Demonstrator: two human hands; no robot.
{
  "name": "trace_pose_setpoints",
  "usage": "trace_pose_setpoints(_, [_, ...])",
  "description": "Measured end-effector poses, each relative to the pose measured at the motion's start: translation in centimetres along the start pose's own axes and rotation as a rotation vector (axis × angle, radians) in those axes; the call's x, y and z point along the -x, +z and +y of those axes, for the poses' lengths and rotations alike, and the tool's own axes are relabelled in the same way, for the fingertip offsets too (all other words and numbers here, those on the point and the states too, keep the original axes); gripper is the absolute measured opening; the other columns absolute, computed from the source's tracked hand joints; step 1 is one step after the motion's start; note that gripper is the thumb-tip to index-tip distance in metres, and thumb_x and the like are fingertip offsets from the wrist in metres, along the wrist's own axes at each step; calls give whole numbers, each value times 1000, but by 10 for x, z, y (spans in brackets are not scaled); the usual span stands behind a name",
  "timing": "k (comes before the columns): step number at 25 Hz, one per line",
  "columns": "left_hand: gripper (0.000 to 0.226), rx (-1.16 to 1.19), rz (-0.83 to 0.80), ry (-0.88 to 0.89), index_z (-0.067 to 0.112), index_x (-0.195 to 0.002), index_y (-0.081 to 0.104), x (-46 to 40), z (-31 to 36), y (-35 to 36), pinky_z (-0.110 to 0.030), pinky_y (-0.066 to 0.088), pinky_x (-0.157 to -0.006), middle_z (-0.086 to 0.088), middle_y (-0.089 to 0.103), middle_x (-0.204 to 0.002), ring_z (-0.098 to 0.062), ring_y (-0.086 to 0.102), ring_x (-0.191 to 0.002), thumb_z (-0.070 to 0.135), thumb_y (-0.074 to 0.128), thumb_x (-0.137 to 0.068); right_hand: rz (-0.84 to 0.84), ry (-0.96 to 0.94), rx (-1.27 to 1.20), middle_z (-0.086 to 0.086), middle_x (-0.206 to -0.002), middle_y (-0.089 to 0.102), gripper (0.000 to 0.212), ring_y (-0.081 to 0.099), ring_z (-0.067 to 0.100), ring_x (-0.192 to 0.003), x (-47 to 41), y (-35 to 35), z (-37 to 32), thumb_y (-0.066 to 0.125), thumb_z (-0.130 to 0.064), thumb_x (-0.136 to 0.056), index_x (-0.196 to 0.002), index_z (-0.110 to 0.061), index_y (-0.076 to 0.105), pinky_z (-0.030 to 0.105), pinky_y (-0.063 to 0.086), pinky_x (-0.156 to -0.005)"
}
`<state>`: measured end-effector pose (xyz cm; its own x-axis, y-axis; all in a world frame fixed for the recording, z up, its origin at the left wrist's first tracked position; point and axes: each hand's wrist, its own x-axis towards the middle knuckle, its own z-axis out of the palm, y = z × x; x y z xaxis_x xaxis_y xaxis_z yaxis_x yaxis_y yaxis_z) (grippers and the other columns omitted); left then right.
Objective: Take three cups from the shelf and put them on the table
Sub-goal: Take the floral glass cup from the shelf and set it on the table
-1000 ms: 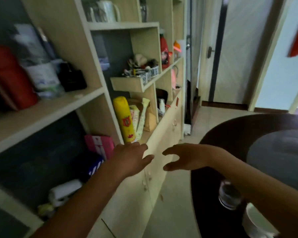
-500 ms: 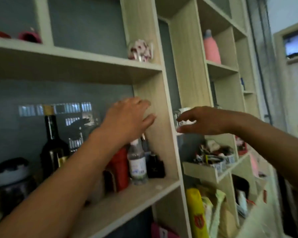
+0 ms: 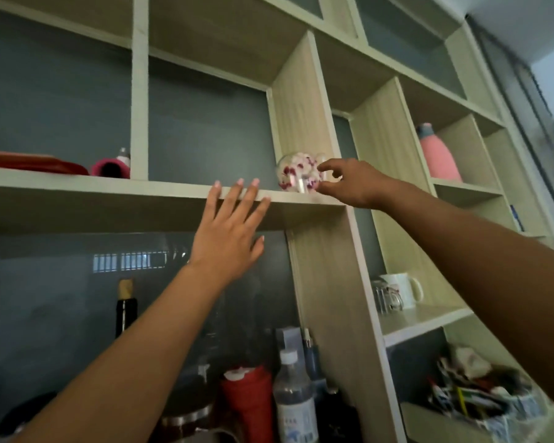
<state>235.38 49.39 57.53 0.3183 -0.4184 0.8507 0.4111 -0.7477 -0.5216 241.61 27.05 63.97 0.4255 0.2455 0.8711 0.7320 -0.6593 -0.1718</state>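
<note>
A white cup with red flower patterns (image 3: 296,174) stands on a high shelf board (image 3: 141,188) beside a wooden divider. My right hand (image 3: 354,183) reaches up to it, thumb and fingers spread around the cup's right side, touching or nearly touching it. My left hand (image 3: 229,231) lies flat and open against the front edge of the same board, just left of the cup. Lower right, a white mug (image 3: 402,289) and a glass cup (image 3: 386,295) sit in a smaller compartment.
Bottles (image 3: 293,401), a red flask (image 3: 248,404) and a dark wine bottle (image 3: 126,306) fill the compartment below. A pink bottle (image 3: 437,156) stands on an upper right shelf. A red tray (image 3: 36,161) and a pink item (image 3: 111,166) lie at far left.
The view has tilted up from the lower shelves to the high shelf. Both hands rose: the left now rests on the shelf edge, the right reached the flowered cup.
</note>
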Motion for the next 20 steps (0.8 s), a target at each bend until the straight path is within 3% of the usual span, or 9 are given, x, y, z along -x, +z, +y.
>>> trace_pose_setpoints(2, [73,-24,55,24,19,-146,21,3,-3,6,-53,1,-115,-11,20,-157,-31,16,-144,46,50,-85,101,-9,61,18,-133,51,48,51,35,-116,-24,12,0,59,-28,-88,-132,-18,46,37,42,-92])
trace_pose_setpoints(4, [75,-22,83,33,18,-145,24,4,-4,9,-53,3,-115,-11,23,-156,-31,19,-143,45,53,-82,106,-68,371,19,-130,47,44,50,37,-113,-40,20,3,59,-25,-87,-130,-19,48,42,44,-90])
trace_pose_setpoints(6, [75,-43,89,34,18,-146,22,4,-3,11,-53,3,-115,-11,22,-156,-31,18,-144,46,51,-82,70,-138,720,17,-133,41,43,45,37,-118,-49,21,7,60,-31,-86,-127,-23,51,48,44,-91])
trace_pose_setpoints(9, [75,-67,100,26,18,-146,20,4,-2,11,-53,4,-115,-12,21,-156,-31,17,-144,46,48,-82,41,-182,958,16,-135,40,43,44,36,-120,-54,17,11,60,-41,-84,-123,-24,54,49,45,-89])
trace_pose_setpoints(16, [77,-65,78,7,18,-148,8,4,1,11,-54,-4,-114,-12,11,-158,-31,8,-145,49,40,-85,55,-293,1035,16,-125,48,43,50,32,-110,-57,8,5,59,-44,-83,-117,-18,59,44,47,-83])
trace_pose_setpoints(20, [77,-60,57,13,18,-148,2,4,1,8,-53,-6,-115,-12,6,-159,-31,3,-146,52,36,-87,91,-327,1005,18,-127,48,40,49,34,-115,-46,-9,-6,60,-44,-82,-113,-18,62,48,42,-93])
